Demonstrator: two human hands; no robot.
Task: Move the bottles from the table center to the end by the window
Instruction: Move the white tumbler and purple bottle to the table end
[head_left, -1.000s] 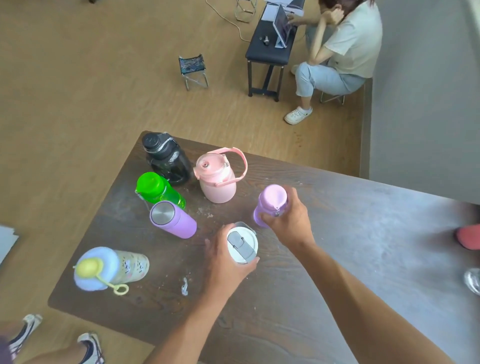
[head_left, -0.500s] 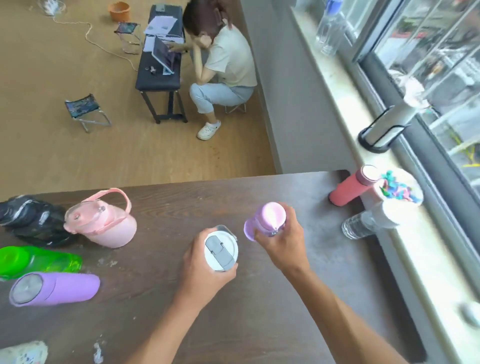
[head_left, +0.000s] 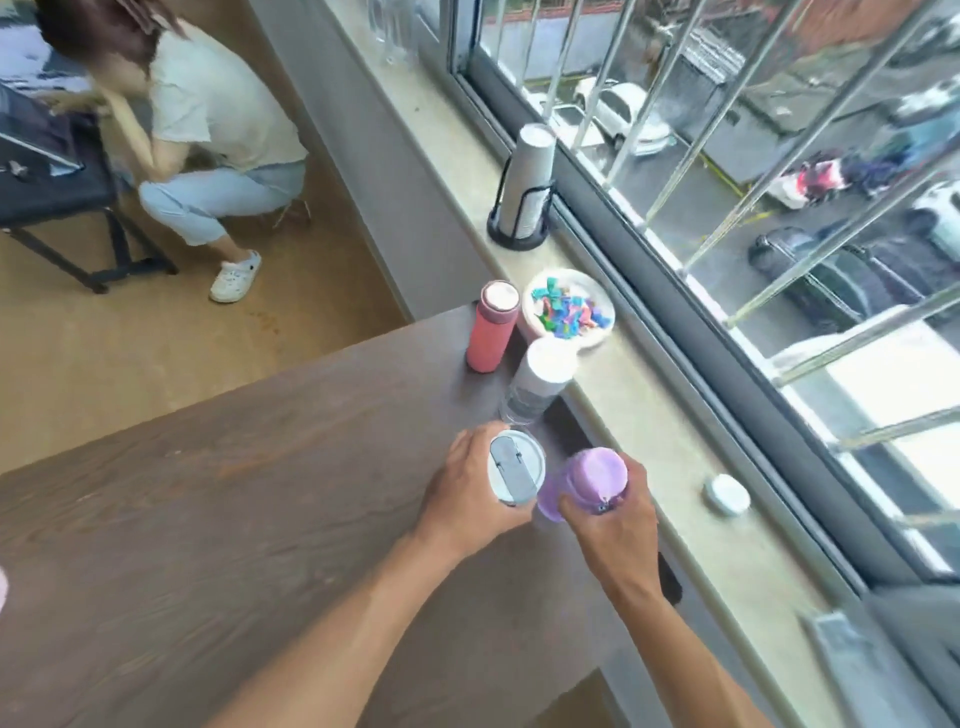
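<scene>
Both forearms bare, reaching forward side by side toward the window-side edge of the table (head_left: 260, 519). Left hand (head_left: 467, 499) wrapped around the white-lidded bottle (head_left: 517, 470) from its left side, thumb on the near side, fingers curled round the far side, wrist straight. Right hand (head_left: 613, 525) clamped on the purple bottle (head_left: 587, 483) from the near side, knuckles up, thumb to the left, fingers (head_left: 636, 480) over the right flank. Hands nearly touching, both at the table's window end; right forearm crosses the table's right edge.
</scene>
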